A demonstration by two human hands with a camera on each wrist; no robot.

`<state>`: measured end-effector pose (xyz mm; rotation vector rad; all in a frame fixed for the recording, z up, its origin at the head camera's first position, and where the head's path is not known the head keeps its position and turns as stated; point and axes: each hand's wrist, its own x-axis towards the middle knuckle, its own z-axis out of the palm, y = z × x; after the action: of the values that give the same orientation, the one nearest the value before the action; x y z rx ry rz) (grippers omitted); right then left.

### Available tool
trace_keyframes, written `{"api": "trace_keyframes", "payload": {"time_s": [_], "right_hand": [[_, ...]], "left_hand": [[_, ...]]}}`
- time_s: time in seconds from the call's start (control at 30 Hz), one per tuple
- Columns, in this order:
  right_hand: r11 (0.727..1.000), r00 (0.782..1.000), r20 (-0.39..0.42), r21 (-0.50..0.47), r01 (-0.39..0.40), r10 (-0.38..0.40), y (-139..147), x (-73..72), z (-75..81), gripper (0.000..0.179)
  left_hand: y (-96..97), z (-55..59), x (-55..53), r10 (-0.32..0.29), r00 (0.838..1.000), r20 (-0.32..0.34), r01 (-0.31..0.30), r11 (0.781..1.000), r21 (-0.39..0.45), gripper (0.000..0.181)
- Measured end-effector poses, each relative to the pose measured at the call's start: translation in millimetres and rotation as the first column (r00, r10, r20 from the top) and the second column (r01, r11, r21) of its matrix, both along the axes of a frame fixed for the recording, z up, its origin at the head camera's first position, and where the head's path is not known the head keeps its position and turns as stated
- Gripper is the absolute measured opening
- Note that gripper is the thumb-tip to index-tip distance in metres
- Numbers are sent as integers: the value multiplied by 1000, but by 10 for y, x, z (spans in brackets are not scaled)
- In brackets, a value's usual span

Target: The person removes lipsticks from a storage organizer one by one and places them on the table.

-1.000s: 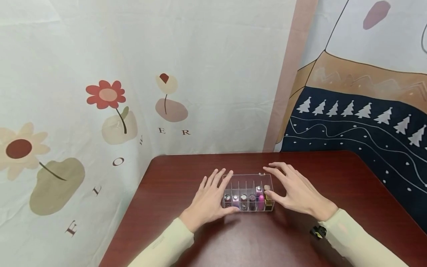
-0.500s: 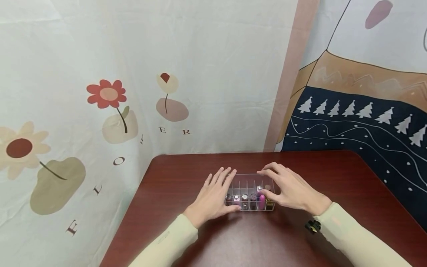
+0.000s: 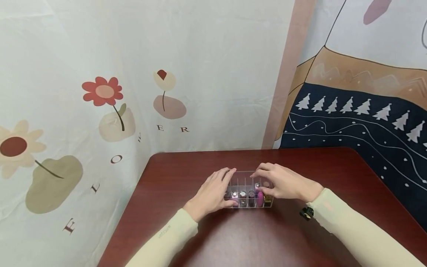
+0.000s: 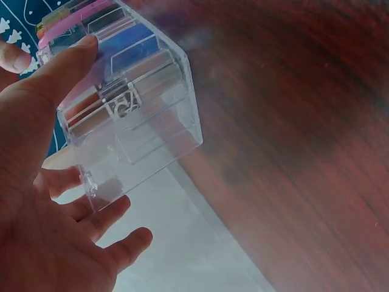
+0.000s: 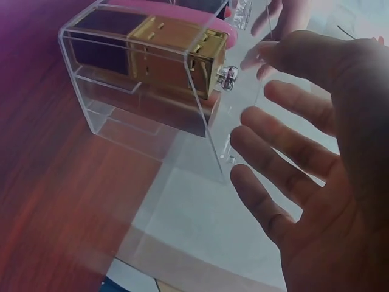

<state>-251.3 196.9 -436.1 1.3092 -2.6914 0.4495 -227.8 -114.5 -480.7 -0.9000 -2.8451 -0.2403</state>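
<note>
A clear lipstick organizer (image 3: 245, 181) stands on the table, divided into small upright compartments. My left hand (image 3: 209, 193) holds its left end, thumb across the front and fingers at the far side; in the left wrist view the thumb (image 4: 70, 64) lies along the clear wall. Over the right end is my right hand (image 3: 289, 182), its fingertips at the far top edge and its thumb above the lipsticks. A pink tube (image 3: 260, 199) and a gold-and-dark lipstick (image 5: 173, 45) fill the right compartments. Toward the right hand, that lipstick carries a gold cap and crystal knob (image 5: 227, 77).
The red-brown wooden table (image 3: 233, 237) spreads around the organizer. Behind it hangs a white cloth (image 3: 217, 74) printed with flowers and letters. A dark blue cloth (image 3: 337, 128) with white trees hangs at the right. A small black device (image 3: 307, 213) sits under the right wrist.
My right hand has moved left and closer in over the organizer's right end. The left hand has drawn in against the left end, its fingers closer together. The organizer stands where it was.
</note>
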Motion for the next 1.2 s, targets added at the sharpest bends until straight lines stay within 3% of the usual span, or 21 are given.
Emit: {"api": "trace_keyframes", "payload": {"time_s": [0.17, 0.4, 0.7, 1.2], "right_hand": [[999, 1000, 18, 49, -22, 21, -38, -47, 8, 38], [995, 997, 57, 79, -55, 50, -50, -101, 75, 34], [992, 991, 119, 98, -75, 64, -48, -155, 96, 34], [992, 990, 103, 66, -108, 101, -59, -193, 8, 32]], "left_hand": [[7, -24, 24, 14, 999, 33, -15, 999, 32, 120], [-11, -127, -20, -17, 999, -28, 19, 995, 97, 123], [48, 18, 44, 19, 1000, 17, -20, 997, 79, 118], [53, 2, 2, 25, 1000, 8, -25, 996, 83, 120]]}}
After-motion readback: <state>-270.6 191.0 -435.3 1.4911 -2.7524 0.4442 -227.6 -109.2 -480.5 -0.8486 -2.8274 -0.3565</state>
